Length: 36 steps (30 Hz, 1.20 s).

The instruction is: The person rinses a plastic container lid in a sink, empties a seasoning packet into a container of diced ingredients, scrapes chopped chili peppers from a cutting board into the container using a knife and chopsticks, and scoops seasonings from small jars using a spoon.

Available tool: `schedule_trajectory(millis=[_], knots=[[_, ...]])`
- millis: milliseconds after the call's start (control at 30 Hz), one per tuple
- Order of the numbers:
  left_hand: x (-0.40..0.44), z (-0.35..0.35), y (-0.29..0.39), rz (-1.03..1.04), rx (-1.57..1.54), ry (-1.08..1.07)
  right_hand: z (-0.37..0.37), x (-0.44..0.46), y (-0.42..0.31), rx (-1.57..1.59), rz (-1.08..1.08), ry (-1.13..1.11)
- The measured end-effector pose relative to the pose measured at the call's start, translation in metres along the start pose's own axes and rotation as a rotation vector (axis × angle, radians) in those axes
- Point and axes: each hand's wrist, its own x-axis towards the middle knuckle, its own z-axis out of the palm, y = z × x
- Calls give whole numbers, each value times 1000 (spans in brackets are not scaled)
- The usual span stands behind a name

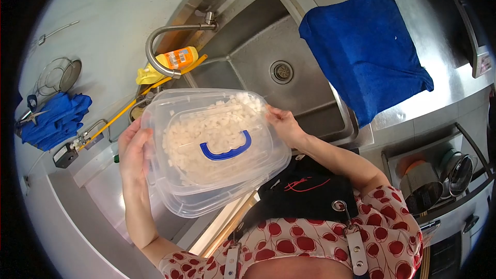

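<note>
**Clear plastic box (192, 207) held between both hands**

The left hand (135, 147) closes on one end, and the right hand (284, 124) pinches the opposite rim. White diced pieces (186, 134) show through the lid (261, 150), which has a blue handle (226, 155). The box is before the black apron (310, 188), near the steel sink (256, 49).

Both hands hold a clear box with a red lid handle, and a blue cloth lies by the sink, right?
No: the lid handle is blue, not red, as the head view shows. The left hand and right hand hold the clear box, and a blue cloth lies by the sink.
</note>
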Motion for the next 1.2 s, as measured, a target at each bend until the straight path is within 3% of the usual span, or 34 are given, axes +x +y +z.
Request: schedule_trajectory(millis=[867, 1200], knots=[[9, 0, 3, -40, 49, 68, -4, 5, 12, 93, 56, -72], [10, 13, 13, -19, -14, -32, -7, 6, 19, 124, 84, -74]])
